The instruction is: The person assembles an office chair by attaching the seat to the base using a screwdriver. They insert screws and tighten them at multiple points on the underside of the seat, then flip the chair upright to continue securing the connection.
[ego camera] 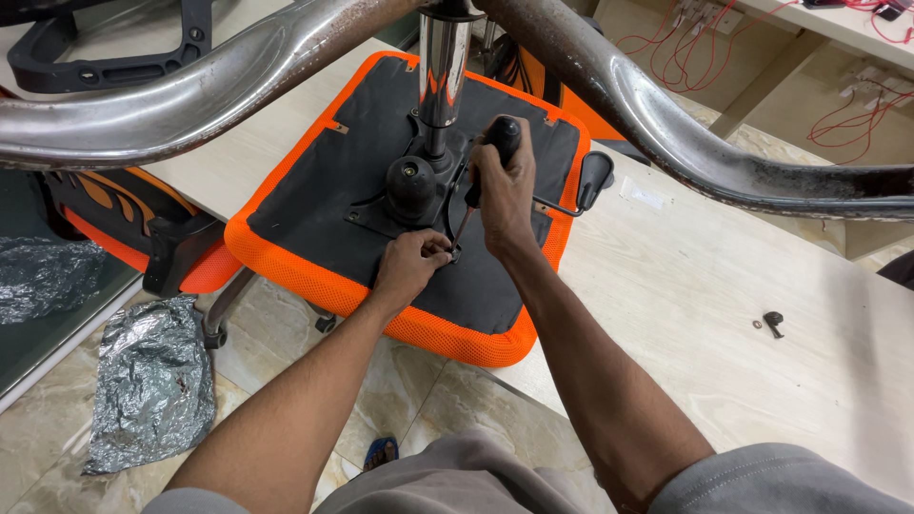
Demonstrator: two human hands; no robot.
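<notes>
An upturned chair seat (314,190), black underneath with orange mesh edging, lies on a pale wooden table (705,286). Its chrome gas column (441,76) and chrome legs (190,95) rise toward me. My right hand (505,195) grips a black-handled screwdriver (490,157), tip down on the black mechanism plate (400,214). My left hand (411,266) pinches something small at the screwdriver tip, probably a screw, mostly hidden by my fingers. A black round knob (410,181) sits just left of the tool.
A loose black bolt with a washer (771,324) lies on the table to the right. A black lever paddle (595,176) sticks out of the seat. Crumpled foil (152,381) lies on the tiled floor, beside another orange-and-black chair part (143,233). Red wires (857,124) hang at the back right.
</notes>
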